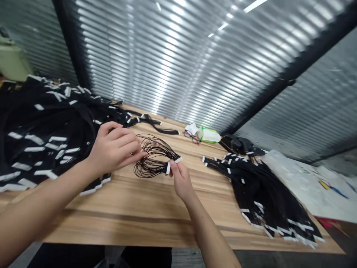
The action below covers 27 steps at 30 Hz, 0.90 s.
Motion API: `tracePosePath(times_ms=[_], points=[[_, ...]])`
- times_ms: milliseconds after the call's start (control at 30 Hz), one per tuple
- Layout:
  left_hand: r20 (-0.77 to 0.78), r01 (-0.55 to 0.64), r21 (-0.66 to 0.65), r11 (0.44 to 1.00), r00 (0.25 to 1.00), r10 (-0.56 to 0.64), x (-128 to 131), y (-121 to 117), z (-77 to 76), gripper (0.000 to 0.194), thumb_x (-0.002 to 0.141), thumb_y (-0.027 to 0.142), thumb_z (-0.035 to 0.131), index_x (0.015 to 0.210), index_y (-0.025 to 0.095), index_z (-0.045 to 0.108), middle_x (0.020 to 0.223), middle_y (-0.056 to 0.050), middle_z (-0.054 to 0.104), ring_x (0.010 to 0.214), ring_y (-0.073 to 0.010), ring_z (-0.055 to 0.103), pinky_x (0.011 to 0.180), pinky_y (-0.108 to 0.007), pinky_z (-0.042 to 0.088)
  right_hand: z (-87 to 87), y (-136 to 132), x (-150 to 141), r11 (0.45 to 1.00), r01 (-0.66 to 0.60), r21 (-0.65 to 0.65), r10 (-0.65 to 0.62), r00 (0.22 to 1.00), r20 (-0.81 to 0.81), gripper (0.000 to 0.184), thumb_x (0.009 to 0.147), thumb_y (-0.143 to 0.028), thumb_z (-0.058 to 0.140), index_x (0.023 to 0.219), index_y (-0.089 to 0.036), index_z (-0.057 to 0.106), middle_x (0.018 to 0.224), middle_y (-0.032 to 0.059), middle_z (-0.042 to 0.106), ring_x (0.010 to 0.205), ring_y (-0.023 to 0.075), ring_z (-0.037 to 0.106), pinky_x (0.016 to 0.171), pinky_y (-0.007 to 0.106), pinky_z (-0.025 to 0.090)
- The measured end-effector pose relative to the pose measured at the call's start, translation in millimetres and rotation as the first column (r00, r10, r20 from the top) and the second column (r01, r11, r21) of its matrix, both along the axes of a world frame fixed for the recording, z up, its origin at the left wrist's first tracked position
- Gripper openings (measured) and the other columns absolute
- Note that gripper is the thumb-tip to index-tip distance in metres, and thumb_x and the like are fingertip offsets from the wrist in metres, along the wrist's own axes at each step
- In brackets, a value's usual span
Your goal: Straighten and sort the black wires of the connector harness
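A looped bundle of thin black wires [156, 149] with white connectors [175, 160] at its two ends is held above the wooden table. My right hand [182, 178] pinches it near the connectors, thumb on top. My left hand [118, 147] is curled at the far side of the loop, thumb and fingers closed about some of the wires. How firmly it grips them cannot be seen, since the fingers cover the spot. The wires fan out in a bowed loop between the two hands.
A large heap of black cables [47, 126] with white connectors covers the table's left. Another pile [259, 190] lies at the right. Glasses [192, 137], a green-and-white packet [209, 134] and a few loose cables [164, 130] lie along the back, before a corrugated metal wall [156, 59].
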<state>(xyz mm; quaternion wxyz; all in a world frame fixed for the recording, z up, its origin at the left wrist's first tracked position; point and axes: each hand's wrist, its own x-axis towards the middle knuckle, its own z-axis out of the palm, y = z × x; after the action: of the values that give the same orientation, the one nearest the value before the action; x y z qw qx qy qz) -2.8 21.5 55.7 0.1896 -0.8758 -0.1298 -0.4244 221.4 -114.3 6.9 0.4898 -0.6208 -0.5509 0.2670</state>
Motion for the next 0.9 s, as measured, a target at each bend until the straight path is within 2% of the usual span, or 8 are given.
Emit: tracePosePath(times_ms=[67, 133, 267, 367, 500, 667, 767, 900], points=[[0.021, -0.037, -0.085, 0.996, 0.999, 0.039, 24.0, -8.4, -8.8, 0.015, 0.096, 0.041, 0.060, 0.099, 0.027, 0.058, 0.116, -0.008, 0.075, 0.107, -0.0287, 0.069, 0.096, -0.059, 0.047, 12.7, -2.3, 17.5, 0.998, 0.054, 0.036, -0.055, 0.998, 0.022, 0.044, 0.100, -0.056, 0.045, 0.082, -0.022, 0.067, 0.073, 0.0026, 0.068, 0.066, 0.0177, 0.057, 0.069, 0.031, 0.048], [0.078, 0.119, -0.369, 0.922, 0.992, -0.097, 58.3, -23.8, -20.1, 0.053, 0.086, 0.057, 0.069, 0.127, 0.026, 0.056, 0.150, -0.016, 0.057, 0.144, -0.0434, 0.049, 0.116, -0.075, 0.035, 24.3, -9.6, 34.1, 0.996, 0.072, 0.049, -0.072, 0.997, 0.008, 0.044, 0.100, -0.054, 0.044, 0.089, -0.021, 0.070, 0.081, 0.0049, 0.074, 0.067, 0.0176, 0.060, 0.071, 0.032, 0.051], [0.020, 0.341, -0.533, 0.774, 0.920, -0.392, 140.3, -45.5, -39.4, 0.043, 0.096, 0.047, 0.058, 0.134, 0.030, 0.057, 0.147, -0.007, 0.063, 0.133, -0.0272, 0.064, 0.109, -0.050, 0.056, 43.0, -45.4, 69.6, 0.977, 0.198, 0.074, -0.202, 0.978, 0.052, 0.054, 0.102, -0.058, 0.039, 0.078, -0.020, 0.070, 0.068, 0.0049, 0.070, 0.064, 0.0187, 0.061, 0.069, 0.032, 0.050], [0.099, 0.416, -0.662, 0.623, 0.873, -0.478, 204.2, -43.5, -45.7, 0.029, 0.100, 0.037, 0.054, 0.127, 0.028, 0.060, 0.137, -0.005, 0.068, 0.131, -0.0237, 0.063, 0.116, -0.051, 0.050, 52.5, -88.7, 110.5, 0.886, 0.439, 0.152, -0.457, 0.882, 0.117, 0.056, 0.102, -0.060, 0.039, 0.082, -0.019, 0.072, 0.068, 0.0054, 0.069, 0.065, 0.0192, 0.059, 0.070, 0.033, 0.046], [0.226, 0.373, -0.859, 0.351, 0.891, -0.393, 287.9, -68.2, -64.4, 0.066, 0.092, 0.046, 0.073, 0.146, 0.019, 0.046, 0.159, -0.018, 0.043, 0.150, -0.0334, 0.042, 0.124, -0.061, 0.040, 58.2, -140.0, 163.2, 0.778, 0.556, 0.293, -0.596, 0.800, 0.065, 0.052, 0.101, -0.059, 0.041, 0.088, -0.019, 0.072, 0.099, 0.0113, 0.080, 0.072, 0.0182, 0.063, 0.077, 0.035, 0.050], [0.145, 0.142, -0.989, -0.051, 0.811, -0.566, 371.3, -136.0, -93.0, 0.041, 0.099, 0.043, 0.065, 0.129, 0.016, 0.062, 0.126, -0.009, 0.066, 0.110, -0.0199, 0.068, 0.095, -0.041, 0.062, 61.3, -162.3, 197.0, 0.847, 0.427, 0.318, -0.479, 0.871, 0.105, 0.048, 0.103, -0.056, 0.041, 0.104, -0.022, 0.075, 0.115, 0.0109, 0.080, 0.089, 0.0208, 0.071, 0.082, 0.036, 0.053], [0.163, 0.105, -0.985, -0.139, 0.832, -0.530, 410.3, -150.9, -90.1, 0.041, 0.099, 0.044, 0.065, 0.130, 0.016, 0.061, 0.130, -0.010, 0.065, 0.114, -0.0212, 0.066, 0.099, -0.043, 0.061, 62.1, -172.0, 217.2, 0.792, 0.488, 0.366, -0.551, 0.830, 0.087, 0.046, 0.104, -0.055, 0.042, 0.103, -0.022, 0.075, 0.109, 0.0099, 0.080, 0.098, 0.0223, 0.072, 0.086, 0.037, 0.053], [0.162, 0.114, -0.985, -0.133, 0.881, -0.444, 451.6, -153.3, -75.9, 0.045, 0.099, 0.045, 0.065, 0.133, 0.017, 0.060, 0.133, -0.010, 0.064, 0.116, -0.0219, 0.066, 0.100, -0.045, 0.060, 57.6, -181.7, 243.6, 0.707, 0.570, 0.419, -0.615, 0.788, -0.036, 0.047, 0.104, -0.055, 0.040, 0.098, -0.023, 0.074, 0.112, 0.0107, 0.078, 0.102, 0.0234, 0.071, 0.086, 0.037, 0.054]])
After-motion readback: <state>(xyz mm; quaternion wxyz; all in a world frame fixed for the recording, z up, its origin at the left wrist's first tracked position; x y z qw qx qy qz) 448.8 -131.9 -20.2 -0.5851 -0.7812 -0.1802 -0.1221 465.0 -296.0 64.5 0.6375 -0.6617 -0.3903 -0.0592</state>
